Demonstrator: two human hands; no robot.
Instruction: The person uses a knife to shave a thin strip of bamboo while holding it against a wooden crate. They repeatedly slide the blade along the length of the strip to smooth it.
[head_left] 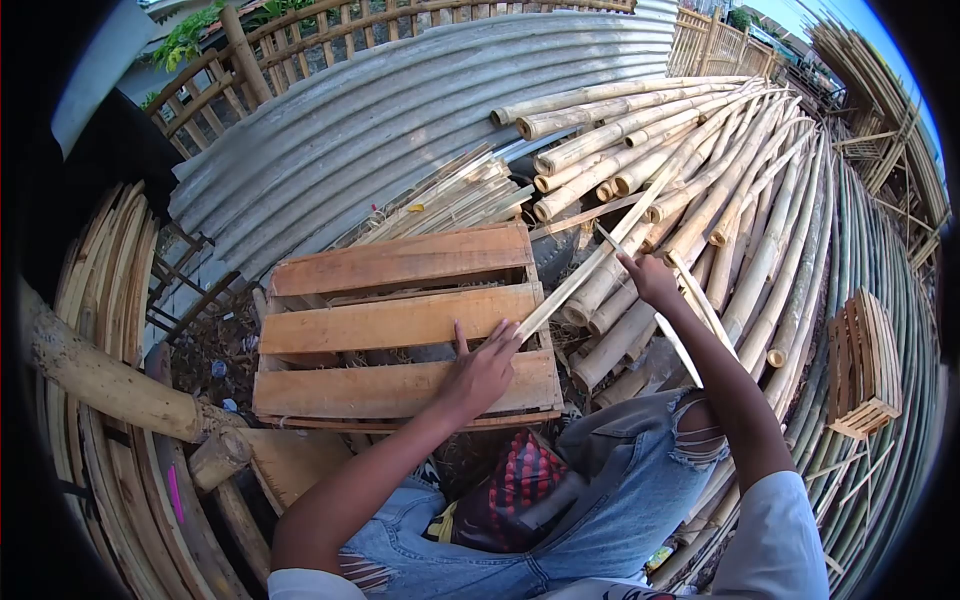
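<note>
A wooden slatted crate (400, 322) lies in front of my knees. Over its right part, my left hand (484, 375) grips the lower end of a long pale bamboo strip (585, 268), with one finger stretched up. The strip slants up and right past the crate's edge towards the bamboo poles. To the right, my right hand (650, 280) is closed round the handle of a knife (607, 239), whose narrow blade points up and left beside the strip. The handle is mostly hidden in the fist.
Thick bamboo poles (745, 230) fan out at the right. Split strips (455, 200) lie behind the crate, before corrugated metal sheeting (400, 110). A small crate (862, 365) sits far right. At the left are a thick pole (110, 375) and more strips (100, 270).
</note>
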